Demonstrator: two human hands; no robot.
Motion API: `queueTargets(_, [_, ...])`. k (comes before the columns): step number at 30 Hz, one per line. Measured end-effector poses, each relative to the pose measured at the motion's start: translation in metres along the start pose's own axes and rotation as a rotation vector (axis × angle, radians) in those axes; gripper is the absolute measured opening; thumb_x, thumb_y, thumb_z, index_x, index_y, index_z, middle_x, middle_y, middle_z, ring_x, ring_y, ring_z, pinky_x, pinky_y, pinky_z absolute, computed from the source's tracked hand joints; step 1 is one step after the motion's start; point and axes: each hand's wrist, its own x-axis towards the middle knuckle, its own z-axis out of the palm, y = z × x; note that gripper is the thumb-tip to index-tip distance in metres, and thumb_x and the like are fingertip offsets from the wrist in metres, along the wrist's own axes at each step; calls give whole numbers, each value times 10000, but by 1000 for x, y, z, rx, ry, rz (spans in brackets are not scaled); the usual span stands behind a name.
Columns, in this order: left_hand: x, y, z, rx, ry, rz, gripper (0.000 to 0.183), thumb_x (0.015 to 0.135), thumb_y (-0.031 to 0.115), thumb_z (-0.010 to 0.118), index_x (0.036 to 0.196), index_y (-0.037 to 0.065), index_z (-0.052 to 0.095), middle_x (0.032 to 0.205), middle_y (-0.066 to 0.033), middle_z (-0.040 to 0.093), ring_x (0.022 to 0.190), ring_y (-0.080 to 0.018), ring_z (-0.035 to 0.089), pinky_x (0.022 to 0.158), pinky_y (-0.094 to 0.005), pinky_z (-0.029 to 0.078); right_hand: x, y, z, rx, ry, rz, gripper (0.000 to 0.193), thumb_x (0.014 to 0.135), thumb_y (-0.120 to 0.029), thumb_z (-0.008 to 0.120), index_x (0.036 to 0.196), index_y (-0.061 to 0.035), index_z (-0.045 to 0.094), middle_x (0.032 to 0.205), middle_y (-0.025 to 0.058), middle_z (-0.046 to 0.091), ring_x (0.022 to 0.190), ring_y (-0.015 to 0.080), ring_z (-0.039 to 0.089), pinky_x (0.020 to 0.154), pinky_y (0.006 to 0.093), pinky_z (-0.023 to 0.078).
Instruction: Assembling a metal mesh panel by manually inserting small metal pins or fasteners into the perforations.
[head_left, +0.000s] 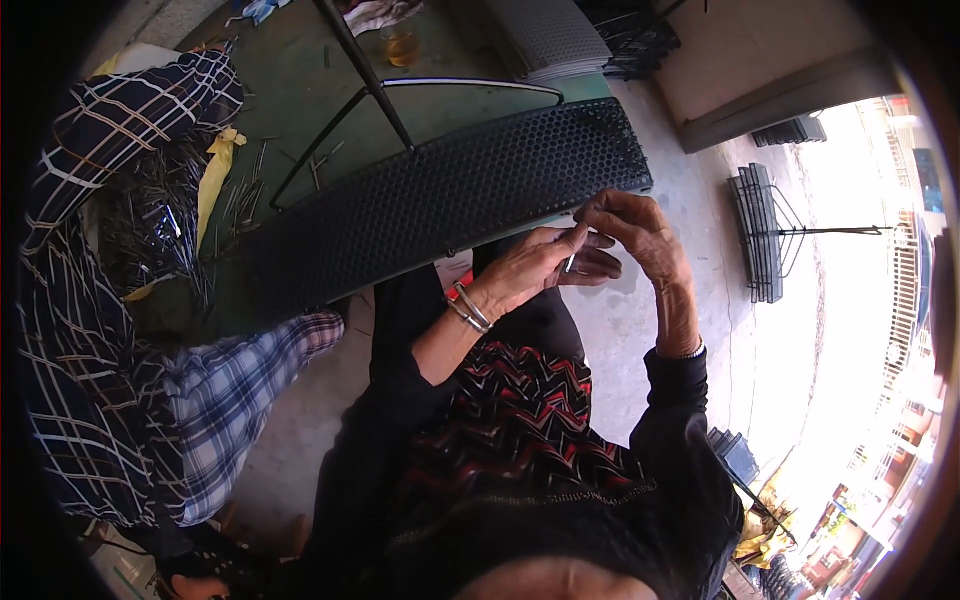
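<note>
A long black perforated metal panel (450, 180), with a thin bent frame (460, 82) and a straight rod (368, 70) rising from it, lies across the green table's near edge. My left hand (535, 268) is closed beside the panel's near right edge, with a short shiny metal pin (570, 263) showing between its fingers. Just to the right, my right hand (640, 235) is pinched, its fingertips close to the left thumb and the panel's edge. Whatever sits in that pinch is too small to make out.
At left, a co-worker's plaid sleeve (140, 110) reaches beside a heap of thin metal pins (165, 225) with yellow paper (215, 180). A glass of amber liquid (401, 48) and stacked perforated panels (550, 38) occupy the table's back. Black racks (762, 235) stand on the floor at right.
</note>
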Motion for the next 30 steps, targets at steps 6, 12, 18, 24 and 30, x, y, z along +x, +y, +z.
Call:
queueTargets(6, [-7,3,-5,304,110,-30,394,976,278,419,1137,-70,510,1004,-196,636,908,-262,659,825,-338,548,0,2,7,2,7,-23,145,858,-147,617,886,-5,624,785,14,595,761,88,537,675,244,440])
queueTargets(12, [-8,-3,-10,337,142,-24,397,952,293,480,1130,-58,538,988,-191,648,897,-243,663,779,-306,556,-3,2,9,-28,-22,-37,108,847,-81,596,896,14,613,810,34,597,765,104,548,674,248,451])
queueTargets(18, [-8,-16,-16,408,323,61,448,909,398,541,1073,-16,594,903,-110,668,780,-155,657,696,-266,543,6,-1,5,-201,401,-206,83,817,-11,575,891,8,606,784,70,658,725,129,612,678,263,476])
queueTargets(24, [-9,-17,-10,408,299,-25,431,933,370,503,1123,-11,570,899,-110,656,817,-157,651,680,-250,542,37,7,-13,-441,803,-352,96,874,-84,568,938,-22,604,837,81,679,776,127,641,710,266,480])
queueTargets(30, [-17,-27,-5,422,325,-64,360,951,310,484,1098,-1,588,883,-102,654,788,-144,646,682,-246,534,52,17,-14,-574,854,-416,86,867,-76,565,937,-28,580,813,125,655,722,224,637,674,312,486])
